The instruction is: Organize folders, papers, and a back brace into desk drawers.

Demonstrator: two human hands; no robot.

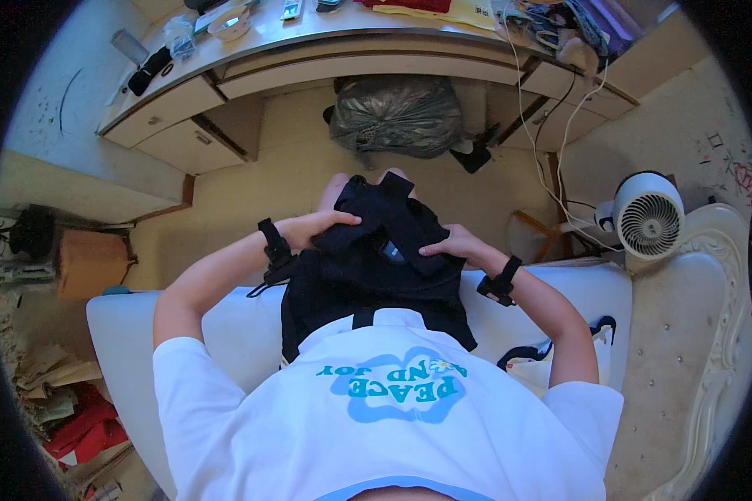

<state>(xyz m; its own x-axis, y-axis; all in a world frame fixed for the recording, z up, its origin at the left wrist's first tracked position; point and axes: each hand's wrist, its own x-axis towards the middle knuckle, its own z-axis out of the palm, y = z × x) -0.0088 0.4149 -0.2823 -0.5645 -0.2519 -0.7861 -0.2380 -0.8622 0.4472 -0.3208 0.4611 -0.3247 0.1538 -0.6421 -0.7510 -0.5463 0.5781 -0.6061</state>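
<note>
A black cloth garment [407,203] lies over my lap, on top of dark shorts [326,313]. My left hand [319,228] grips its left side, with the thumb on top and the fingers hidden beneath the cloth. At the opposite side, my right hand [454,244] pinches the edge in the same way. A small label [391,252] with writing shows near the garment's middle. Folds hide the garment's exact kind. Each of my wrists wears a black strap with a small device.
I sit on a white mattress [225,313] with a tufted headboard [655,351] at right. A white fan [652,216] stands there beside hanging cables. Ahead is a cluttered desk [276,37], with a full black plastic bag [398,116] beneath. A cardboard box [93,264] sits at left.
</note>
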